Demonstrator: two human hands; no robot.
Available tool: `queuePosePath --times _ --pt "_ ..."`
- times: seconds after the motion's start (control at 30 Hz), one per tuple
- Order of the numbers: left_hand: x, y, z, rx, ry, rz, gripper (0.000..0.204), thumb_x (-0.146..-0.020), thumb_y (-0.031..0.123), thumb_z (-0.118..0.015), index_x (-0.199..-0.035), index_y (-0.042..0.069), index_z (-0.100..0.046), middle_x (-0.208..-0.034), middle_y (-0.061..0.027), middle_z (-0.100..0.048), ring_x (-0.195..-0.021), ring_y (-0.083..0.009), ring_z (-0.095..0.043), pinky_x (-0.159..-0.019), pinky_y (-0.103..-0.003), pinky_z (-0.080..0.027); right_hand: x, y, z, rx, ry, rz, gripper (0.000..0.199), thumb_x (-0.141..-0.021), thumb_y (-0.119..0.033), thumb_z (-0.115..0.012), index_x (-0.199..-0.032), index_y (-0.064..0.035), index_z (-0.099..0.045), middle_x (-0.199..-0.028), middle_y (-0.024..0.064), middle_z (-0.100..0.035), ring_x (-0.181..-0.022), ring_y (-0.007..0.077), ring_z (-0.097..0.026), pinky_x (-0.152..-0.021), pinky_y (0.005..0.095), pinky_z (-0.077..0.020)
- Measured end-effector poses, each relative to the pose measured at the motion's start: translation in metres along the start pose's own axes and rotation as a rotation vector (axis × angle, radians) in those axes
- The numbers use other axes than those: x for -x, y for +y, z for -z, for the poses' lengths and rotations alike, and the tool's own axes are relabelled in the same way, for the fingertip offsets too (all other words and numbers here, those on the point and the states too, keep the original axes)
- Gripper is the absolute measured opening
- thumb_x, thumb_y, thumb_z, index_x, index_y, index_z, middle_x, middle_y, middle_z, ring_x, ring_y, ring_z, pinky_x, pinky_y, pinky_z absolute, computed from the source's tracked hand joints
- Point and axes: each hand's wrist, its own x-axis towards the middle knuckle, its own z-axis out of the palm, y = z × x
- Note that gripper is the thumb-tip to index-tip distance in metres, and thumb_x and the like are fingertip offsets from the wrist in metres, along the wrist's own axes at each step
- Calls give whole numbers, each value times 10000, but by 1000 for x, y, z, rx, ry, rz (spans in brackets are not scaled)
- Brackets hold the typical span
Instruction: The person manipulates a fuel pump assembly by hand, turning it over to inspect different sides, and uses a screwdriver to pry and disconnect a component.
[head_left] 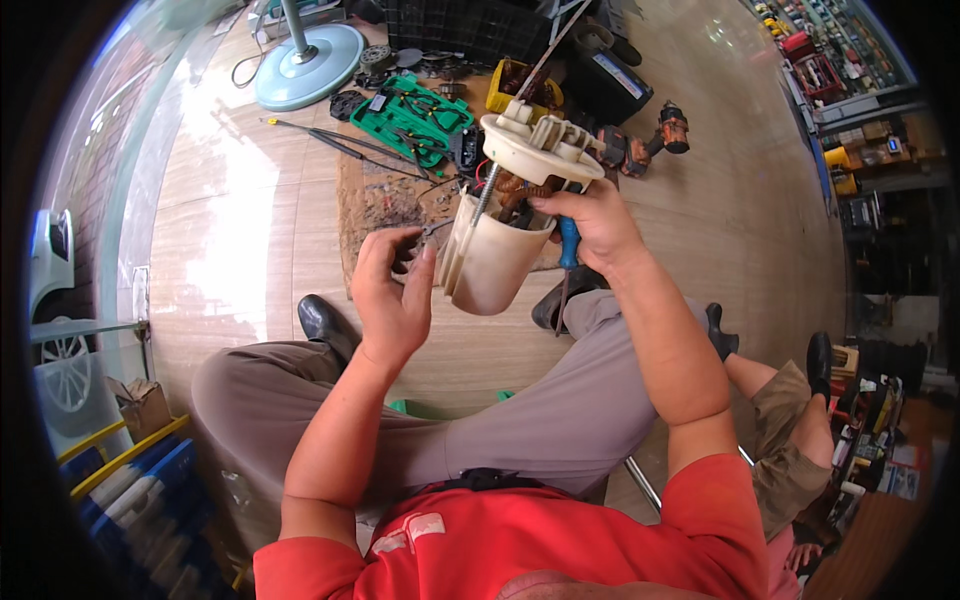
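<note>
Over my lap, a white plastic fuel pump module [497,262] hangs tilted. Its round top flange [535,158] stands apart from the cup, with a spring rod and brown corrugated hose between them. My right hand [598,228] grips the module under the flange. The same hand keeps a blue-handled screwdriver [568,243], blade down, against the palm. On the other side of the cup is my left hand [393,292], fingers curled and thumb raised. A small dark grey piece [432,229] shows at its fingertips, by the cup's rim; its kind is unclear.
A worn board [385,200] lies on the tiled floor beyond, near an open green tool case [412,118]. Behind are a yellow bin [510,92], a black battery [607,82] and a cordless drill [640,148]. A fan base [308,68] stands far left. Another person's leg [790,420] is at right.
</note>
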Motion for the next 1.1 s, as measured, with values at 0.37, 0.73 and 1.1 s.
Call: queuePosePath --times 0.37,0.73,1.1 --pt "-6 -15 2 669 -587 595 954 -858 357 -714 -1518 -25 -141 -1475 -172 -373 -1328 -259 -400 -1105 -375 -306 -1 29 -6 148 -172 -262 268 -762 -43 -718 -1027 -47 -679 -898 47 -695 -689 133 -625 -474 279 -426" --pt "9 -31 -17 1038 -424 838 630 -960 402 -573 -1430 51 -346 -1309 -119 -538 -1159 -201 -555 -986 -362 -452 -9 27 -7 244 -165 -335 244 -852 -185 -695 -1038 -43 -627 -816 13 -645 -624 90 -582 -459 247 -435" --pt "17 -33 -14 1113 -392 942 729 -953 624 -403 -1416 61 -411 -1373 -138 -527 -1226 -259 -544 -1045 -423 -428 0 5 -8 452 -148 -153 194 -912 -176 -651 -969 6 -615 -745 47 -624 -582 100 -567 -465 256 -444"
